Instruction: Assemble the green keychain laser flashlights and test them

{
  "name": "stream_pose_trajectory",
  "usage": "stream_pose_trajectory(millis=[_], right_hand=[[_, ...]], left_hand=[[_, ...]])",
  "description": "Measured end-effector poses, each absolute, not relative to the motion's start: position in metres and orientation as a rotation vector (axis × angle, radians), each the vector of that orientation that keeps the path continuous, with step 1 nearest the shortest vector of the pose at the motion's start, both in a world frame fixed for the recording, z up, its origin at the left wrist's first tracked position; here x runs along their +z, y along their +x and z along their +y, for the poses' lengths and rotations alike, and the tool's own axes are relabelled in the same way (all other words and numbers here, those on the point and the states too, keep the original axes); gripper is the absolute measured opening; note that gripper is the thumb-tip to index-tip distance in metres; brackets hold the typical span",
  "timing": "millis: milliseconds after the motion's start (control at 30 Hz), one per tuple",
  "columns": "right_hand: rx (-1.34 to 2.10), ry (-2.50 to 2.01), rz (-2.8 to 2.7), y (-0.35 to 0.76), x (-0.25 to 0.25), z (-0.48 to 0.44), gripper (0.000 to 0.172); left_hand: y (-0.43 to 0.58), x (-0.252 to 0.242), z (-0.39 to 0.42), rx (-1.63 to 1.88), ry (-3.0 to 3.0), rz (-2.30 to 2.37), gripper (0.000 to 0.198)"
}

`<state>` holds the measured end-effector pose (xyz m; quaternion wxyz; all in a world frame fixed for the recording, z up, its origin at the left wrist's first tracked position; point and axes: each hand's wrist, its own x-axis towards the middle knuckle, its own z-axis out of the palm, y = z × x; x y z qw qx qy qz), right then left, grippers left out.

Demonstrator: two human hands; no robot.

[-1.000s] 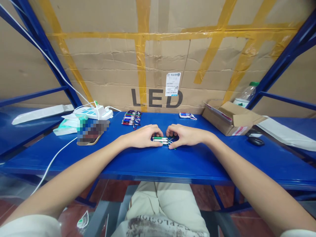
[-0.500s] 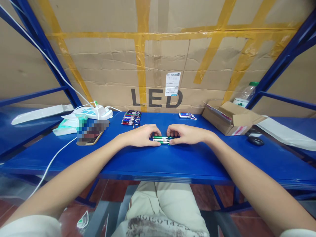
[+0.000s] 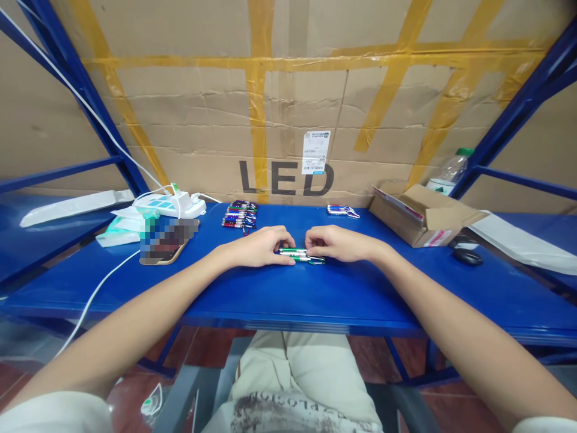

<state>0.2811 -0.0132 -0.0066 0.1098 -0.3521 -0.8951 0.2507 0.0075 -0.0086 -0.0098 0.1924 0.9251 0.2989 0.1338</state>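
Note:
Several slim green-and-silver tubes with carabiner clips (image 3: 294, 255), much like keychain penlights, lie side by side on the blue table in front of me. My left hand (image 3: 259, 246) grips their left ends, thumb along the near side and fingers behind. At the right end, my right hand (image 3: 336, 243) has its fingertips pinched together by the far tube, hiding whatever they hold. A green carabiner clip (image 3: 317, 260) sticks out at the near right, below the right fingers. Farther back is a row of similar tubes in mixed colours (image 3: 240, 215).
A few blue-and-silver tubes (image 3: 341, 210) lie at the back. On the right are an open cardboard box (image 3: 406, 216), a black mouse (image 3: 467, 257) and a bottle (image 3: 451, 171). The left side holds a phone (image 3: 174, 243), a power strip (image 3: 174, 204) and a white cable (image 3: 97, 288).
My right thumb has drawn back and up from the near tube, so its green clip now shows. The right fingers are closed more tightly. My left hand has barely moved.

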Motion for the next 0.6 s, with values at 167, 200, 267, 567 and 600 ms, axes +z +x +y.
stream_pose_trajectory(millis=[167, 200, 267, 567, 600], right_hand=[[0.724, -1.054, -2.618, 0.2809, -0.0076, -0.0131, 0.025], [0.715, -1.058, -2.615, 0.2808, -0.0078, -0.0129, 0.025], [0.696, -1.065, -2.612, 0.2805, -0.0082, -0.0124, 0.025], [0.630, -1.102, -2.601, 0.2793, -0.0083, -0.0135, 0.030], [0.613, -1.102, -2.587, 0.2790, -0.0081, -0.0138, 0.031]], left_hand=[[0.0074, -0.0109, -0.0082, 0.391, 2.579, 0.826, 0.043], [0.0074, -0.0112, -0.0079, 0.393, 2.573, 0.825, 0.043], [0.0075, -0.0117, -0.0074, 0.398, 2.564, 0.826, 0.043], [0.0077, -0.0123, -0.0086, 0.399, 2.585, 0.823, 0.048], [0.0068, -0.0127, -0.0072, 0.398, 2.584, 0.825, 0.050]])
